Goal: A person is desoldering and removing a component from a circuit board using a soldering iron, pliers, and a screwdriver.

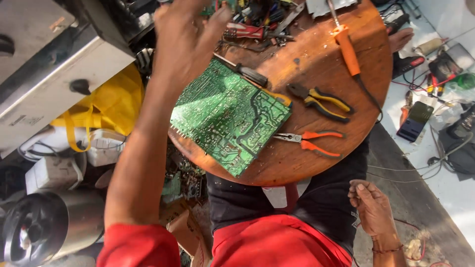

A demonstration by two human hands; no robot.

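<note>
two hands in shot and neither is holding anything as far as i can see. left hand [185, 37] is up over the far side of the table [321, 64], fingers spread loose, blurry, hovering near the tool pile [257, 22]. right hand [372, 207] is down by the leg, fingers curled a bit, empty.

board [228, 114] lies solder side up on the near left of the table, one corner hanging past the rim. that's my worry: a forearm brushing it could tip it off into the junk below. soldering iron [347, 47] sits on the wood with its cord trailing off the edge, so a snag could drag it, and i can't tell if it's hot. screwdriver [245, 71] touches the board's far edge. yellow pliers [320, 101] and orange pliers [309, 141] sit just beside it.

hard to make out: the pile is a smear, the arm hides the table's left rim, and the board's component side is face down.
</note>
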